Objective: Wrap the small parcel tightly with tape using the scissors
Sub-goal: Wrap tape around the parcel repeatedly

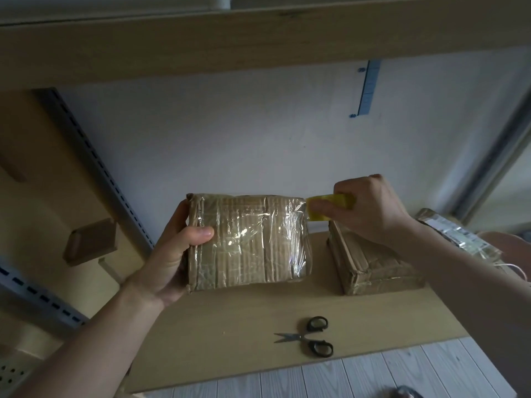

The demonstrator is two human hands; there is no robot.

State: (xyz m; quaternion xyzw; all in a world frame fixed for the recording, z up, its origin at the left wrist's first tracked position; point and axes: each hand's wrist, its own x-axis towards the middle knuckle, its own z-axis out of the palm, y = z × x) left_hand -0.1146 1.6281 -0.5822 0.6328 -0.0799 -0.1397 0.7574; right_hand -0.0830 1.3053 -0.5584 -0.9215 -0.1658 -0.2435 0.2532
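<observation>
Grips a small brown corrugated-cardboard parcel (247,239) in the left hand (169,254), upright on one long edge over the back of the pale wooden tabletop (230,326); cannot tell whether that lower edge touches the wood. Runs left to right along its long axis, broad face turned to the camera, short ends pointing left and right. Shows glossy clear film stretched and wrinkled across the right half of that face. Clamps the parcel's left end with the thumb (198,234) laid flat on the front face and the palm against the end; hides the other left fingers behind the cardboard, so cannot tell how they lie. Pinches a roll of yellow-cored tape (330,203) in the right hand (370,211), fingers curled close together round it, right at the parcel's upper right corner, touching the film. Leaves steel scissors with black loop handles (307,336) flat near the tabletop's front edge, blades slightly parted and pointing left, well apart from both hands. Keeps a second taped cardboard parcel (370,265) lying just right of the held one, and a third labelled parcel (457,234) further right, behind the right forearm.
</observation>
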